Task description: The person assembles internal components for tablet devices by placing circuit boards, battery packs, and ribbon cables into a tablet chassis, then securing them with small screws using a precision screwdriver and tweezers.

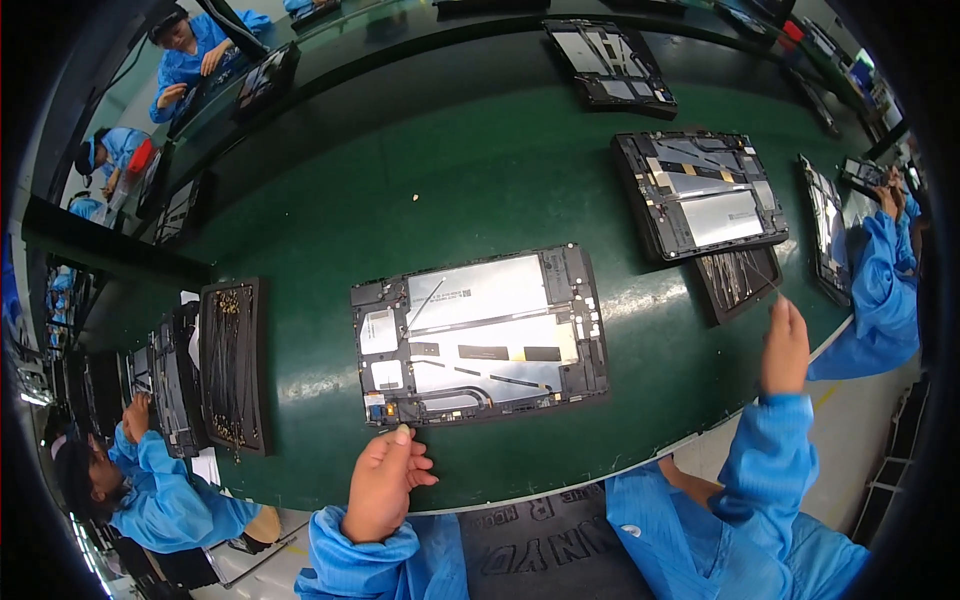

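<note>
In front of me on the green table lies an opened tablet (478, 300), its silver battery, black flat cables and boards exposed. My left hand (385, 482) is at its lower left corner, thumb tip by the edge, fingers curled; what they hold, if anything, is hidden. Away to the right, my right hand (785, 350) is closed in a pinch on a thin, pale, rod-like thing (768, 283), too slender to tell its kind. Its far end reaches over a black tray (716, 305) of thin strips, partly covered by a stack of opened tablets (700, 190).
A black tray of long dark cables (232, 360) stands on the left, beside more upright tablets (178, 385). Another opened tablet (610, 65) lies at the back. One leans at the right (828, 230). People in blue smocks sit on both sides and at the far left.
</note>
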Available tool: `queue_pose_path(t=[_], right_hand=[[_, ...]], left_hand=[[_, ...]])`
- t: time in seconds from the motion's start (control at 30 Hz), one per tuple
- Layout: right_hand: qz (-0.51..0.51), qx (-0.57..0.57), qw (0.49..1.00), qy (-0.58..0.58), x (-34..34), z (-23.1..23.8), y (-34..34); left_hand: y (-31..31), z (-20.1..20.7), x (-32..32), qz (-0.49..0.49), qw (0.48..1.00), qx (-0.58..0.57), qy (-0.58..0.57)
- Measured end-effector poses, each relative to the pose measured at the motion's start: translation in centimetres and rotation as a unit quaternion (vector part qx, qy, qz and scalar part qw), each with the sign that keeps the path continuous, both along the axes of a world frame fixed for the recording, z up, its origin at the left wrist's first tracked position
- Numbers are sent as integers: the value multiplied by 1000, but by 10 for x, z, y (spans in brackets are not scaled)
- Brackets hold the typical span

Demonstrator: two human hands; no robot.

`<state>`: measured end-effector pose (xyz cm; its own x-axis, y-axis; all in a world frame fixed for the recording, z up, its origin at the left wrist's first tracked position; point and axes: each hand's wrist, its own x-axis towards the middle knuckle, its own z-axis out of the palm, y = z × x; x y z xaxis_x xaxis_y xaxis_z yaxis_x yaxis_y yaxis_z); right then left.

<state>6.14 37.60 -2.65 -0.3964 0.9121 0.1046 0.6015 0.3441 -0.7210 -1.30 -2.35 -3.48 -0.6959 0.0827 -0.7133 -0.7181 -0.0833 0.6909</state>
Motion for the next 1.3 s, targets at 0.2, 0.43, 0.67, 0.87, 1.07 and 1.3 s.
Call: queue_pose_path(t=[0.2, 0.43, 0.67, 0.87, 1.07, 1.3], right_hand=[[461, -96, 881, -32, 5, 36, -110], [670, -446, 576, -143, -16, 3, -162], [629, -460, 600, -179, -13, 8, -145], [567, -481, 628, -230, -14, 8, -137], [542, -495, 645, -212, -11, 0, -139], [528, -543, 639, -135, -16, 1, -146]], left_hand=[[29, 35, 13, -385, 634, -350, 572], [40, 29, 20, -518, 594, -216, 576], [39, 19, 16, -501, 601, -258, 567], [38, 20, 9, -480, 612, -271, 567], [51, 19, 11, -449, 641, -257, 566], [62, 17, 8, -429, 613, -234, 621]])
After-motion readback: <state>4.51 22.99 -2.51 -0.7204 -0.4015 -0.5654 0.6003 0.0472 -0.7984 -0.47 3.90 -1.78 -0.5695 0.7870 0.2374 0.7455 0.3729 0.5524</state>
